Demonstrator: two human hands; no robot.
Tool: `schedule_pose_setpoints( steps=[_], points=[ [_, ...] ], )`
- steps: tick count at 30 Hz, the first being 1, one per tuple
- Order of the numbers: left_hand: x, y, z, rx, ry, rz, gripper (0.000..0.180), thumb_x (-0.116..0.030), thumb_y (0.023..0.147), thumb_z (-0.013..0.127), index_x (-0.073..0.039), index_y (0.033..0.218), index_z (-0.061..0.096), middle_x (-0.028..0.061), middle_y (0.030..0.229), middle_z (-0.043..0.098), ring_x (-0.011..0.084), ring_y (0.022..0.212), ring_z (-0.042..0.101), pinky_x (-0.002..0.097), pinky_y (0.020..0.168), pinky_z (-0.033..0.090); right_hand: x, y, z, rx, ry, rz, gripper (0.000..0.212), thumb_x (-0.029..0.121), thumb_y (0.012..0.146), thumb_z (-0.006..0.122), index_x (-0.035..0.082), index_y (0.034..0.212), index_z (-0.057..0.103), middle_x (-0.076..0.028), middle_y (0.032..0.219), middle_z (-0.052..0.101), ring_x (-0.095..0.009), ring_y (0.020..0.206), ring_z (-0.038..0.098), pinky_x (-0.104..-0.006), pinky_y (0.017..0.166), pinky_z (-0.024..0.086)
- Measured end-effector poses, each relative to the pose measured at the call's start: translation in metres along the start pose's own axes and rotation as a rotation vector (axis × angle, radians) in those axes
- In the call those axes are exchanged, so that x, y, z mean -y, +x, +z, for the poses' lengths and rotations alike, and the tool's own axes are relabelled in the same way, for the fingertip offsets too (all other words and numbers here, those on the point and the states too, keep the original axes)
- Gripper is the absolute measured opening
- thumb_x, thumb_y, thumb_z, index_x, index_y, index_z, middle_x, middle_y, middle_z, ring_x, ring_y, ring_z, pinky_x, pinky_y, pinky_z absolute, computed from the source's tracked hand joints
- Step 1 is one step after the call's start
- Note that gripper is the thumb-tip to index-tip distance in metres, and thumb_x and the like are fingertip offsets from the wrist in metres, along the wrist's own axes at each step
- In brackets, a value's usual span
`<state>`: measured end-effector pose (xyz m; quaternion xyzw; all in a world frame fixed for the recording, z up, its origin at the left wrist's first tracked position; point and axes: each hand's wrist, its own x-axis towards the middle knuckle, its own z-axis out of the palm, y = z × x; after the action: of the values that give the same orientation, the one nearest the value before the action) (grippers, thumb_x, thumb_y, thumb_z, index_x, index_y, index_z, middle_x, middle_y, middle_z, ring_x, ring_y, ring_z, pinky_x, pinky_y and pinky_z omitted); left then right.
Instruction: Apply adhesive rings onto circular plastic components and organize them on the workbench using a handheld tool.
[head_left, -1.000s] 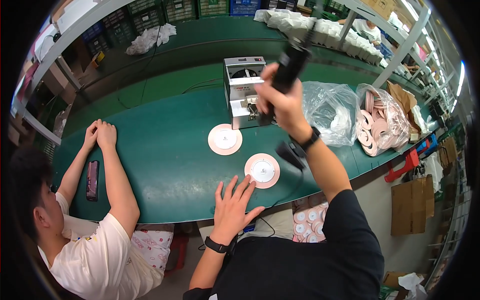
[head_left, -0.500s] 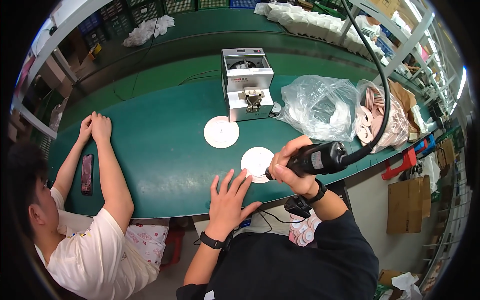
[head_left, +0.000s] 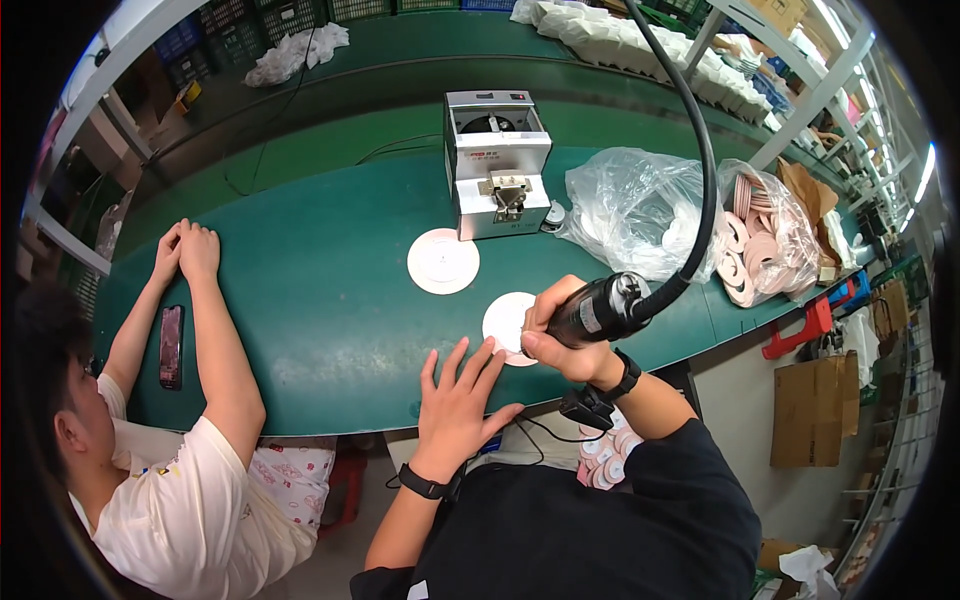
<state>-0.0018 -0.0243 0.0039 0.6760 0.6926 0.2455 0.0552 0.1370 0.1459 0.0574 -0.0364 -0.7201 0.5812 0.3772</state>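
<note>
Head view: gripping a black power tool in the right hand, with the fingers curled round its barrel and a thick black cable rising from its rear end. Held over the right side of the nearer pale disc, flat on the green tabletop near the front edge; tool tip hidden by the hand, contact with the disc impossible to tell. At the disc's lower left edge, the left hand, palm down, fingers spread, gripping nothing. Farther back, just in front of a silver box-shaped machine, a second pale disc, also flat. Right of the machine, a crumpled clear bag, then pale pink rings in another clear bag. At left, between a co-worker's forearms, a dark phone. Below the front edge, a heap of pale discs.
</note>
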Motion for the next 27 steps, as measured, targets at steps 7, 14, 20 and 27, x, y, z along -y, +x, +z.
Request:
schedule_pose_setpoints(
  steps=[7,14,20,27],
  points=[
    [0.001,-0.002,0.000,0.005,0.008,0.001,0.076,-0.053,0.088,0.076,-0.014,0.150,0.057,0.0034,0.159,0.052,0.0339,0.148,0.043,0.0602,0.123,0.024,0.018,0.052,-0.014,-0.170,0.194,-0.055,0.031,-0.008,0.093,0.066,0.004,0.112,0.045,-0.005,0.072,0.053,-0.016,0.056,0.054,-0.0326,0.057,0.049],
    [0.000,-0.001,0.000,0.003,-0.007,0.011,0.075,-0.052,0.088,0.076,-0.013,0.149,0.058,0.0043,0.160,0.051,0.0344,0.148,0.043,0.0600,0.123,0.024,0.017,0.175,-0.050,-0.394,0.050,-0.214,0.023,-0.005,0.091,0.071,0.002,0.105,0.053,-0.003,0.071,0.057,-0.014,0.052,0.055,-0.0311,0.054,0.048],
    [-0.002,0.001,0.000,0.000,-0.006,0.010,0.075,-0.053,0.089,0.075,-0.013,0.149,0.058,0.0045,0.160,0.051,0.0347,0.147,0.043,0.0600,0.123,0.024,-0.011,0.174,-0.049,-0.353,0.057,-0.090,0.023,-0.004,0.090,0.072,0.001,0.103,0.055,-0.005,0.071,0.059,-0.014,0.053,0.057,-0.0313,0.053,0.048],
    [0.000,-0.003,-0.001,0.000,-0.006,-0.004,0.073,-0.053,0.090,0.074,-0.012,0.148,0.059,0.0038,0.159,0.051,0.0335,0.147,0.044,0.0596,0.123,0.025,0.014,0.098,0.000,-0.224,0.219,-0.049,0.027,-0.006,0.092,0.067,0.003,0.109,0.047,-0.006,0.071,0.056,-0.014,0.051,0.053,-0.0311,0.052,0.048]
  ],
)
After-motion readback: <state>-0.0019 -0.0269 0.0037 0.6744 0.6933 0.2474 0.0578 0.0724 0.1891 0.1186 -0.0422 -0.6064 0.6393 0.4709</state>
